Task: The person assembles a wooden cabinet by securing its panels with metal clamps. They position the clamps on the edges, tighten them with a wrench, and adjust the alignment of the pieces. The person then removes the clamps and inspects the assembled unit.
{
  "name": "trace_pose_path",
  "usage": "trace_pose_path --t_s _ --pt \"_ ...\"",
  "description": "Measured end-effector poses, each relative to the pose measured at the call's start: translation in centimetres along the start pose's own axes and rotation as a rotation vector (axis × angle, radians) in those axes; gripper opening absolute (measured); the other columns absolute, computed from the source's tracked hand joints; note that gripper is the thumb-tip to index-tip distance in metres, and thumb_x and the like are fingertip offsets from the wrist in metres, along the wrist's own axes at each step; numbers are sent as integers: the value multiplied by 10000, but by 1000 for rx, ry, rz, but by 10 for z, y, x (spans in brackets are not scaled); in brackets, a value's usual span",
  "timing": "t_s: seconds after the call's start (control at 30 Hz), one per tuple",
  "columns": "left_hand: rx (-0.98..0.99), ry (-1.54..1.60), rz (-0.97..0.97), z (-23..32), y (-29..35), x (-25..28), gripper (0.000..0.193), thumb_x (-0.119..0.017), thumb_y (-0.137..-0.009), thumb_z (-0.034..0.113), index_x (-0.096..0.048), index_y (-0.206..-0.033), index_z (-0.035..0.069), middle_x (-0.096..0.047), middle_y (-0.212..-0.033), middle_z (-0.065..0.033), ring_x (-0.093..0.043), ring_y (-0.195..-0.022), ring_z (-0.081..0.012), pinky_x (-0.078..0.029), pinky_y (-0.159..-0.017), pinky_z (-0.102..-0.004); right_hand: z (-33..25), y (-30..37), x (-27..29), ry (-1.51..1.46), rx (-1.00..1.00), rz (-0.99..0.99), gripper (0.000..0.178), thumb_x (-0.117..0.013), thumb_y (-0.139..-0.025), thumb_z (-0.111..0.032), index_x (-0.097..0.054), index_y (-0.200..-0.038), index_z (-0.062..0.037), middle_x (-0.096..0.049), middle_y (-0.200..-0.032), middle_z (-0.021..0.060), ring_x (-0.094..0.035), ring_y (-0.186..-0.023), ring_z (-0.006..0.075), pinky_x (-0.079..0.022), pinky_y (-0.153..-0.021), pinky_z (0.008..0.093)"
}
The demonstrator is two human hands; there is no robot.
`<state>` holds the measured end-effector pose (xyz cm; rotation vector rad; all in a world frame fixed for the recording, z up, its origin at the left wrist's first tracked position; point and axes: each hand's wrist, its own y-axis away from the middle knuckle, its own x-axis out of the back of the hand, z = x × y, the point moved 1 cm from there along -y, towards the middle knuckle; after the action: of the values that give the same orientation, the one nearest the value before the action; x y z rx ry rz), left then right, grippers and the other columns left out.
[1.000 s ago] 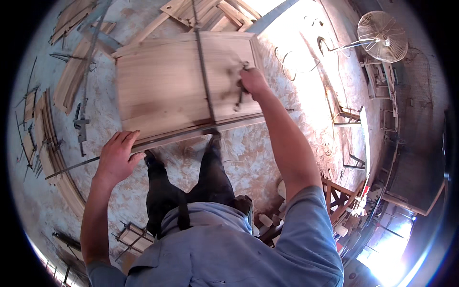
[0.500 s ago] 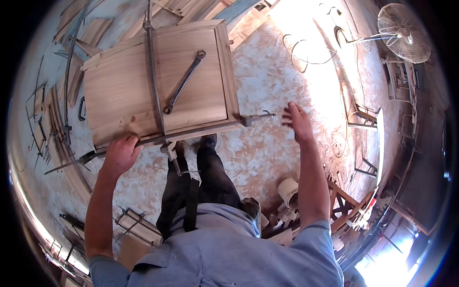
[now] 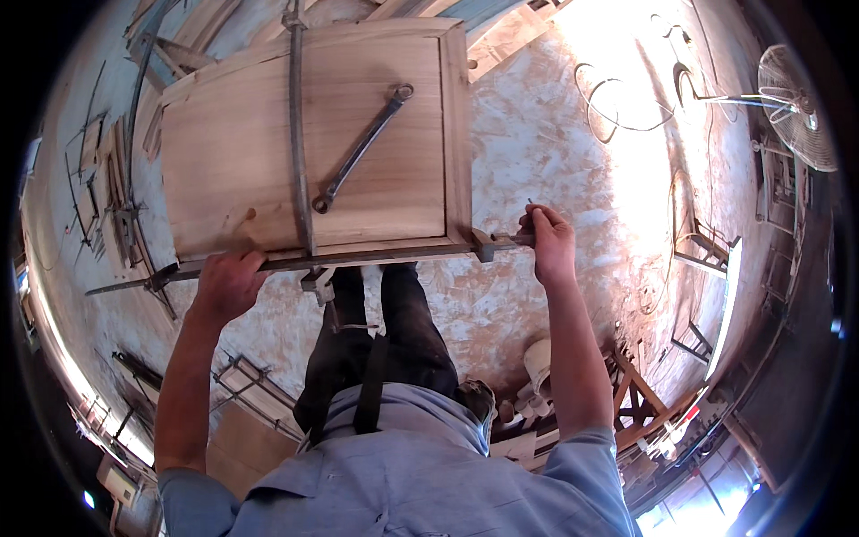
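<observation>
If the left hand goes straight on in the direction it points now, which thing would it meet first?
Probably the wooden panel: the left hand is at its near edge, covering part of the metal bar, and points toward the panel's middle. The hand's exact height is unclear.

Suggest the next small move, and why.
Probably turn the clamp screw with the right grip, since that grip is closed around the screw's outer end, the left grip is at the near edge of the panel, and the wrench lies unheld on it.
</observation>
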<state>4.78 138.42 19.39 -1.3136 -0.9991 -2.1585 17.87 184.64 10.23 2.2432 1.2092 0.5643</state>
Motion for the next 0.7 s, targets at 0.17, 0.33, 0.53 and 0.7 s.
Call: trace_pose_path --t_s 0.17,0.33,0.53,0.7 --pt "29 -23 -96 0 5 -6 168 -650 -765 203 -586 -869 89 -621 -821 -105 -624 -813 -331 -484 -706 -466 -7 8 18 226 145 -197 407 -545 -962 -183 -502 -1317 11 -603 -1220 126 -585 -1082 196 -478 -897 308" --pt "-46 18 -56 -7 -3 -6 112 -625 -767 191 -578 -822 106 -617 -795 -84 -637 -742 -308 -504 -650 -447 -14 18 43 857 742 -374 565 -592 -774 93 -499 -1311 -56 -383 -1442 191 -434 -1293 336 -420 -1018 411" --pt "-56 99 -19 -11 -2 -13 131 -629 -784 199 -570 -754 86 -618 -702 -97 -635 -680 -319 -502 -577 -442 -12 -2 51 882 621 -488 350 -462 -883 78 -576 -1198 -19 -522 -1335 194 -525 -1225 334 -457 -990 409" --pt "-63 120 -15 -14 -3 -17 138 -624 -782 202 -566 -743 83 -604 -639 -108 -630 -628 -329 -499 -539 -448 -15 2 47 895 528 -441 271 -424 -958 -17 -588 -1166 41 -587 -1255 191 -577 -1163 309 -466 -973 381"
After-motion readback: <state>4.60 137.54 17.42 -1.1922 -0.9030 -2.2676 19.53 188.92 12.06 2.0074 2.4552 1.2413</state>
